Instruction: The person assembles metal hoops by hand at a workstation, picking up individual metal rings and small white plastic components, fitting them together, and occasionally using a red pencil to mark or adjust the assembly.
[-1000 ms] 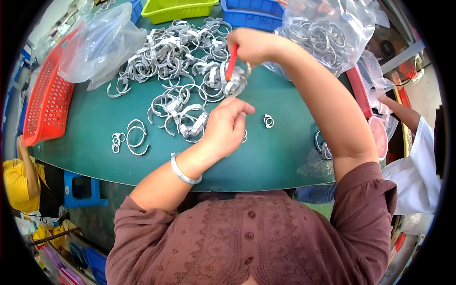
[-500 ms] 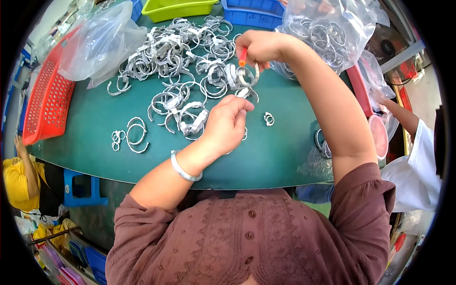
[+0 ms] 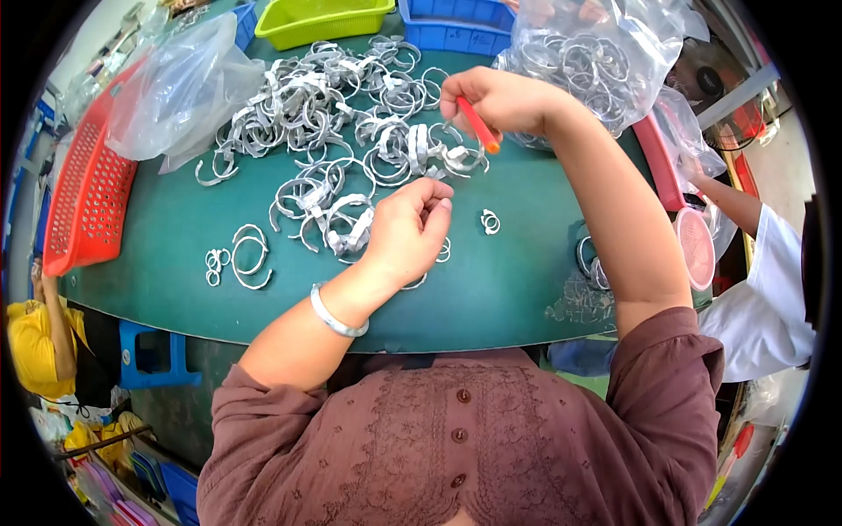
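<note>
My right hand (image 3: 498, 99) is closed around a slim red handle with an orange end (image 3: 479, 126); the rest of that tool is hidden. It hovers over the far edge of a cluster of silver-grey open bangles (image 3: 412, 149). Closer to me, my left hand (image 3: 405, 230) is held with curled fingers and the thumb against them; whatever it may hold is hidden. Beside its fingertips are more bangles (image 3: 349, 230). A bigger heap of the same bangles (image 3: 298, 101) spreads behind. A pair of small rings (image 3: 490, 223) lies right of my left hand.
A red perforated basket (image 3: 88, 197) and clear bag (image 3: 171, 105) stand left. Green (image 3: 324, 33) and blue (image 3: 460, 37) trays are at the back. A clear bag (image 3: 645, 61) of bangles sits behind my right arm. Co-workers are at both sides.
The bangle piece at my right hand is out of it and lies among the others. The red handle has swung to point down and right. My left hand has shifted slightly left.
</note>
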Available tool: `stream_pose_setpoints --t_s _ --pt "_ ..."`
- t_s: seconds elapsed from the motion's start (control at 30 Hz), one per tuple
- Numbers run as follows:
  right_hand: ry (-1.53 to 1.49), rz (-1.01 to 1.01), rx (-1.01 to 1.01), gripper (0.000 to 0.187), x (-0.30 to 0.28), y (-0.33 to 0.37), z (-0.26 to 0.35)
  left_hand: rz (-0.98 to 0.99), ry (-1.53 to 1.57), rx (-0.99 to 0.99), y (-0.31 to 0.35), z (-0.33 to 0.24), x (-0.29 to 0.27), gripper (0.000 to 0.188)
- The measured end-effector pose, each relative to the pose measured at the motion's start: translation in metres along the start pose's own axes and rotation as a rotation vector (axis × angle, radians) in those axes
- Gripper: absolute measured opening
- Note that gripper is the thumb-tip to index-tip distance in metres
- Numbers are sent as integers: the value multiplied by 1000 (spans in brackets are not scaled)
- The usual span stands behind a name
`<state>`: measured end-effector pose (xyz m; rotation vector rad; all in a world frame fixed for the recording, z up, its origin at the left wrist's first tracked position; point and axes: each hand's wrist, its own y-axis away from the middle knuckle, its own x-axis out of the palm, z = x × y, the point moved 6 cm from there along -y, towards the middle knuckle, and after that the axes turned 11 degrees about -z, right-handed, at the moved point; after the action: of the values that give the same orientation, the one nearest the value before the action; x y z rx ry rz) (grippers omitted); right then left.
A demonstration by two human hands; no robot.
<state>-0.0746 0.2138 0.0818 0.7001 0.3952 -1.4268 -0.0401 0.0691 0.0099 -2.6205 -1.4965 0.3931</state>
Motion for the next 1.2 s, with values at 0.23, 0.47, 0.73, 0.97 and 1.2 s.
stream_pose_setpoints --t_s 0.23,0.47,0.73,0.97,1.2 --pt "-377 -156 -95 14 1 40 -17 -22 152 -64 0 0 3 17" --pt "-218 -455 -325 19 33 73 -14 42 360 -100 2 -2 14 35" --pt "-260 -648 -471 23 35 106 8 136 725 -253 2 4 18 23" --pt "-179 -852 -282 20 5 129 -51 166 736 -292 1 5 18 19" --pt "421 -533 -63 16 25 120 -85 105 671 -397 -1 15 15 16"
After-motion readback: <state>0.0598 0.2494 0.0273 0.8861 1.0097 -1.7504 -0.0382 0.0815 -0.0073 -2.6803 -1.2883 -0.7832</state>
